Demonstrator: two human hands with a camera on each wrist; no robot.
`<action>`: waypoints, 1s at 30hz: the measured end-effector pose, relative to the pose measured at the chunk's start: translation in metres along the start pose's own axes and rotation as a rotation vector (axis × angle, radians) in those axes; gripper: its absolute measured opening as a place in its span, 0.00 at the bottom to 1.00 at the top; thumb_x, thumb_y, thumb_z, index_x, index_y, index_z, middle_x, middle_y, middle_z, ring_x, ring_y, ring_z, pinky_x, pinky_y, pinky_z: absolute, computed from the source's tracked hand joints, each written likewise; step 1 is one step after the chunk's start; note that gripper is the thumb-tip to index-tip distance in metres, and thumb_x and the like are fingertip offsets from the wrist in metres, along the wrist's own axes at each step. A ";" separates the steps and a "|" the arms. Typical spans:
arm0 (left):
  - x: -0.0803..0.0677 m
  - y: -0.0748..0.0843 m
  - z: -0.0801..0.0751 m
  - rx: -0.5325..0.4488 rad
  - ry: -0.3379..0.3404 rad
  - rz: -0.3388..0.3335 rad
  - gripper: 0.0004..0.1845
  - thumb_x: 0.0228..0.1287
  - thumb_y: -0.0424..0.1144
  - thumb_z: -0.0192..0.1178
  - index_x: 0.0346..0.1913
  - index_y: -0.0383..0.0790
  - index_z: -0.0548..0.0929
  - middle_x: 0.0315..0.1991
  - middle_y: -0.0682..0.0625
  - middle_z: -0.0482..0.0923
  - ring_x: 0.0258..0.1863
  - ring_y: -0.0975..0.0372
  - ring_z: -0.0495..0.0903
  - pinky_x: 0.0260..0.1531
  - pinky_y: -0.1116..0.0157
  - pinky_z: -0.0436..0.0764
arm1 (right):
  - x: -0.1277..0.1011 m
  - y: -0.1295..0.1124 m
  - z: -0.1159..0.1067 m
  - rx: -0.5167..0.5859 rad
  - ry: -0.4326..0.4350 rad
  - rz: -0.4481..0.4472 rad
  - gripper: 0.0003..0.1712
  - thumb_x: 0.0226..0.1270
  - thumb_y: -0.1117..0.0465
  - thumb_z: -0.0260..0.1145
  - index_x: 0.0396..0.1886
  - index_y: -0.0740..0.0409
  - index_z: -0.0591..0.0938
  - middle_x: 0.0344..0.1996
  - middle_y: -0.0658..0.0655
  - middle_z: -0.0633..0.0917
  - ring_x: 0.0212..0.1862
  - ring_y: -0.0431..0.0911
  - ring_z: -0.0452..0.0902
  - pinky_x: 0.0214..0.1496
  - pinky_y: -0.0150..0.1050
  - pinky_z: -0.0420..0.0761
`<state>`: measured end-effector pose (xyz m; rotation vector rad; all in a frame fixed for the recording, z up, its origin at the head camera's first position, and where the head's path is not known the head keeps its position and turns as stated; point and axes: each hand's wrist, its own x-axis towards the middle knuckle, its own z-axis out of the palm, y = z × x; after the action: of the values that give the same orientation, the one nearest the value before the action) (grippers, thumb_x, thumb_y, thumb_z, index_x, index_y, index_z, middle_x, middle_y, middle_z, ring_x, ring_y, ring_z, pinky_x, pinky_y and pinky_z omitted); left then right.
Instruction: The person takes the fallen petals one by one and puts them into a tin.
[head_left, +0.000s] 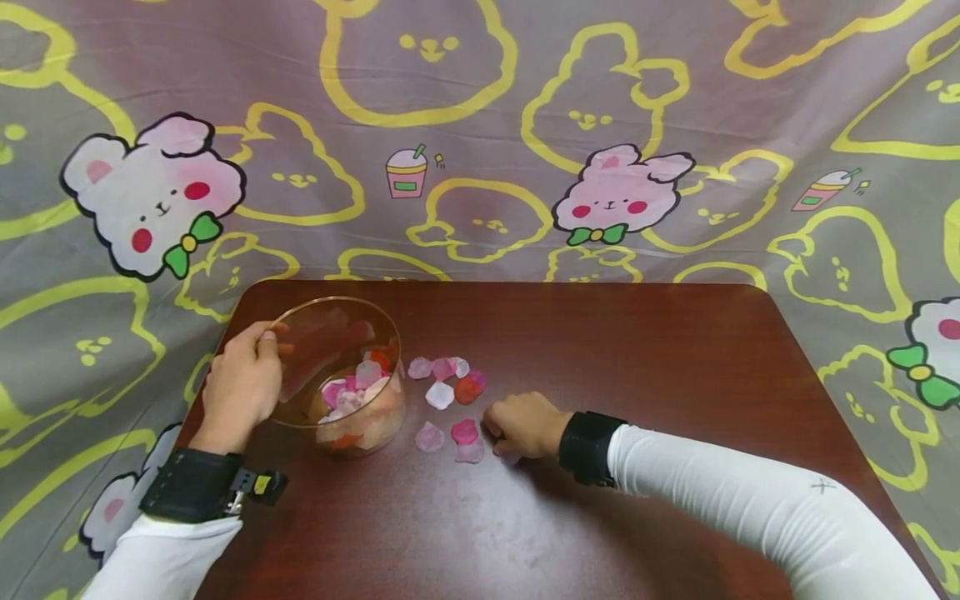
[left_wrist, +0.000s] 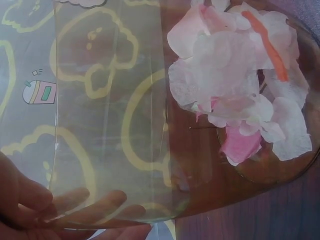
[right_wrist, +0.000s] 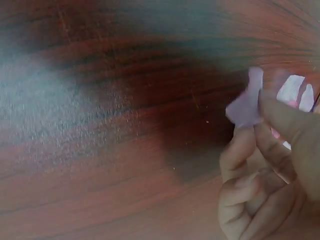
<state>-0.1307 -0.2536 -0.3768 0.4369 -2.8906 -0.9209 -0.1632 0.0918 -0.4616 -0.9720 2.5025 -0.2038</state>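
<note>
Left hand [head_left: 242, 385] gripping the rim of the tilted glass bowl [head_left: 341, 375], fingers curled on its wall. Right hand [head_left: 525, 423] pinching a pale petal [right_wrist: 245, 105] just above the table [head_left: 637, 350] — thin, could slip out. Too much tilt — petals inside [left_wrist: 240, 85] could spill.

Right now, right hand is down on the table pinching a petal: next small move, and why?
Probably lift the right hand and carry its pale petal left to the glass bowl. The fingers already pinch that petal, the left hand grips the bowl's rim, and the bowl already holds petals, while more loose petals lie between bowl and hand.
</note>
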 end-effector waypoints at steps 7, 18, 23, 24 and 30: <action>0.001 0.000 0.000 -0.002 -0.015 -0.022 0.27 0.83 0.47 0.30 0.67 0.39 0.73 0.56 0.36 0.84 0.46 0.41 0.82 0.33 0.52 0.70 | -0.001 0.001 -0.004 0.047 0.044 -0.008 0.14 0.66 0.63 0.68 0.21 0.48 0.79 0.15 0.43 0.73 0.23 0.38 0.68 0.27 0.34 0.67; 0.002 0.000 0.000 -0.005 -0.015 -0.024 0.27 0.83 0.47 0.30 0.67 0.38 0.73 0.56 0.35 0.83 0.49 0.39 0.81 0.37 0.48 0.72 | 0.015 -0.021 -0.065 0.149 0.353 -0.086 0.04 0.69 0.56 0.70 0.35 0.50 0.85 0.27 0.45 0.84 0.30 0.38 0.75 0.31 0.33 0.74; 0.003 0.000 0.000 0.003 -0.017 -0.022 0.27 0.83 0.48 0.29 0.68 0.40 0.73 0.57 0.37 0.83 0.49 0.39 0.81 0.36 0.48 0.72 | 0.022 -0.053 -0.098 0.196 0.502 -0.120 0.04 0.70 0.54 0.69 0.37 0.48 0.85 0.30 0.45 0.85 0.32 0.38 0.76 0.32 0.34 0.75; 0.003 0.000 0.000 0.004 -0.018 -0.022 0.27 0.83 0.48 0.29 0.68 0.40 0.73 0.57 0.37 0.83 0.49 0.39 0.81 0.36 0.48 0.72 | 0.024 -0.059 -0.103 0.203 0.521 -0.127 0.04 0.70 0.54 0.69 0.38 0.48 0.85 0.31 0.45 0.86 0.32 0.38 0.77 0.33 0.35 0.75; 0.002 -0.001 0.000 0.002 -0.014 -0.027 0.27 0.82 0.47 0.30 0.67 0.40 0.74 0.57 0.37 0.83 0.49 0.38 0.81 0.34 0.49 0.71 | 0.036 -0.092 -0.118 0.214 0.526 -0.173 0.07 0.72 0.52 0.67 0.42 0.47 0.85 0.31 0.43 0.86 0.32 0.35 0.77 0.36 0.34 0.76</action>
<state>-0.1323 -0.2555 -0.3773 0.4725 -2.9050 -0.9287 -0.1845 -0.0029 -0.3424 -1.1598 2.7684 -0.8636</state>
